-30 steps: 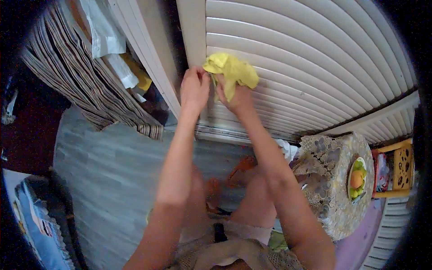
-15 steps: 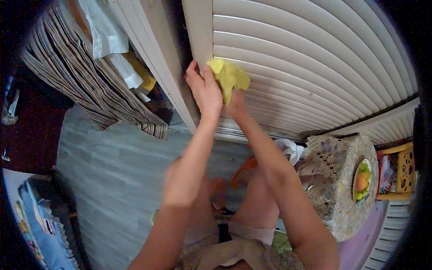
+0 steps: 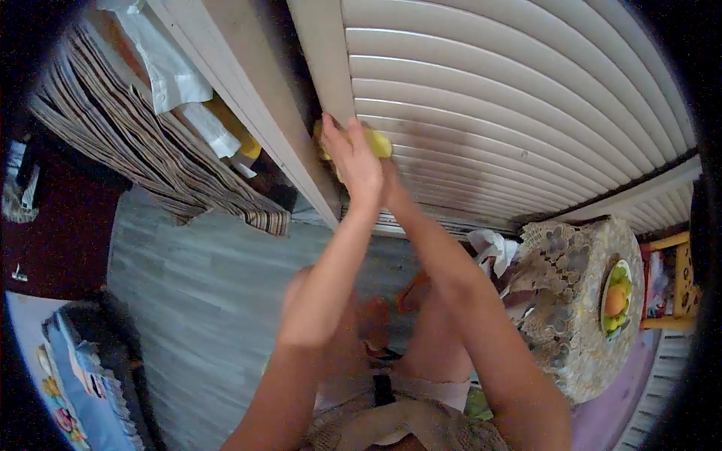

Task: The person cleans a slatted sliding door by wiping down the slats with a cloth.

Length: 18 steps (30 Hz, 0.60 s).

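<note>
A yellow cloth [image 3: 380,143] is bunched against the edge stile of a white louvred door [image 3: 451,90], with parts of it showing on both sides of my left hand. My left hand [image 3: 353,161] lies over the stile and the cloth, fingers stretched upward and the thumb apart from them. Just behind it, my right hand [image 3: 391,183] presses the cloth to the door; its fingers are mostly hidden by the left hand and the cloth. Both wrists sit close together.
Left of the door stands a white frame post [image 3: 241,98], and beyond it hang a striped garment [image 3: 150,143] and a white shirt [image 3: 177,83]. To the right, a round table with a patterned tablecloth [image 3: 579,338] bears a plate of fruit [image 3: 617,301]. Grey flooring [image 3: 203,301] lies below.
The yellow cloth has moved left with my right hand, from the louvres onto the stile, partly under my left hand. My hands are now closer together, and the view has shifted slightly.
</note>
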Tool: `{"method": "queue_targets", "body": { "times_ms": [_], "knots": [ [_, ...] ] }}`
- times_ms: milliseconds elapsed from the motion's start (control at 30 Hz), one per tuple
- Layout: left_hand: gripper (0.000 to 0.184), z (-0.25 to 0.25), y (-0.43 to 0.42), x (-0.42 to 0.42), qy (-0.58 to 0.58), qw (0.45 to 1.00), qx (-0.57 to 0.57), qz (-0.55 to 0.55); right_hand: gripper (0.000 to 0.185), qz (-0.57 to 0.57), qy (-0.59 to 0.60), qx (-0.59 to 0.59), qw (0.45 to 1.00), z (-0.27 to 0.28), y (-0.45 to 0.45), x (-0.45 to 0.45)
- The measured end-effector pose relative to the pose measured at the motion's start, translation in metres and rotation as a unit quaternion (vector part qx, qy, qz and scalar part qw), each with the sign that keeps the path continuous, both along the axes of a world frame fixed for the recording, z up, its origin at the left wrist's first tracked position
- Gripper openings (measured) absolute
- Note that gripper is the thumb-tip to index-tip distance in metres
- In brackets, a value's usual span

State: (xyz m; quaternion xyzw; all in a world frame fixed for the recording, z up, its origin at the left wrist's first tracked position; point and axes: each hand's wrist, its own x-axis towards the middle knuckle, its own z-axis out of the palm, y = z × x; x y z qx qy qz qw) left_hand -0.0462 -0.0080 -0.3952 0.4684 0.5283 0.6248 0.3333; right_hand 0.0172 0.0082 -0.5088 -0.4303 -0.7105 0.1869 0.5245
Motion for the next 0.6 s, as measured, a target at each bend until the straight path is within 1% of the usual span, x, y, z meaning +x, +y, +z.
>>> {"method": "queue_targets", "body": {
  "times_ms": [67, 100, 167, 267, 300, 367, 467, 533, 600],
  "knots": [
    [0.053, 0.012, -0.005, 0.002, 0.103, 0.987, 0.114, 0.035, 0.043, -0.011, -0.003, 0.008, 1.0, 0.005, 0.002, 0.003],
    [0.053, 0.02, -0.009, 0.004, 0.102, 0.988, 0.114, 0.032, 0.042, -0.016, -0.002, 0.013, 1.0, 0.006, 0.002, 0.004],
    [0.052, 0.034, -0.017, 0.006, 0.241, 0.94, 0.23, 0.069, 0.042, -0.025, -0.002, 0.02, 0.999, 0.005, 0.002, 0.004],
    [0.052, 0.031, -0.022, 0.008, 0.274, 0.933, 0.228, 0.056, 0.041, -0.038, 0.007, 0.032, 0.999, 0.0, -0.003, 0.001],
    [0.052, 0.027, -0.019, 0.007, 0.275, 0.932, 0.228, 0.055, 0.041, -0.04, 0.01, 0.04, 0.998, -0.001, -0.003, 0.001],
    [0.055, 0.015, -0.009, 0.006, 0.232, 0.95, 0.206, 0.045, 0.041, -0.055, 0.01, 0.057, 0.997, 0.0, -0.003, 0.003],
    [0.056, 0.017, -0.007, 0.002, 0.195, 0.961, 0.193, 0.041, 0.04, -0.086, 0.002, 0.102, 0.991, 0.001, 0.005, 0.009],
    [0.057, 0.018, -0.007, 0.002, 0.179, 0.965, 0.19, 0.027, 0.04, -0.125, -0.01, 0.134, 0.983, 0.01, 0.008, 0.013],
    [0.056, 0.019, -0.008, 0.003, 0.17, 0.964, 0.204, 0.022, 0.039, -0.183, -0.04, 0.141, 0.972, 0.025, 0.012, 0.021]
  ]
}}
